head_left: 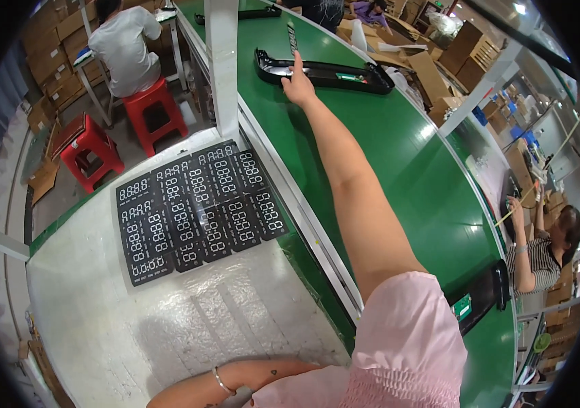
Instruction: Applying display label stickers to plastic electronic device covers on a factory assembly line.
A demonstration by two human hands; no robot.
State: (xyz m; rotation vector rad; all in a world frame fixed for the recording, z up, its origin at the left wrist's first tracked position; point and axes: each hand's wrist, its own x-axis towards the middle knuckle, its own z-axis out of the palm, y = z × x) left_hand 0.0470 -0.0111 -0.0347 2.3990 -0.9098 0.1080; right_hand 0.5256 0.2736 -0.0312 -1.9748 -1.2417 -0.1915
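My right arm reaches far over the green belt. At its end my right hand (298, 85) is over a long black plastic housing (320, 71), its index finger stretched forward and the other fingers curled. A narrow black strip with white digit marks (292, 39), like a display panel, rises from the fingertip, apparently gripped by its near end; the thumb side is partly hidden. Several black digit display panels (198, 204) lie in rows on the pale worktop (188, 323) to the left. My left hand (180, 394) is low at the bottom edge, past a bracelet, its fingers out of sight.
Another black housing with a green circuit board (478, 299) lies on the belt (409, 183) at right; one more (239, 13) is at the far end. A white post (222, 68) stands by the belt. Red stools (91, 151) and co-workers (541, 255) are around.
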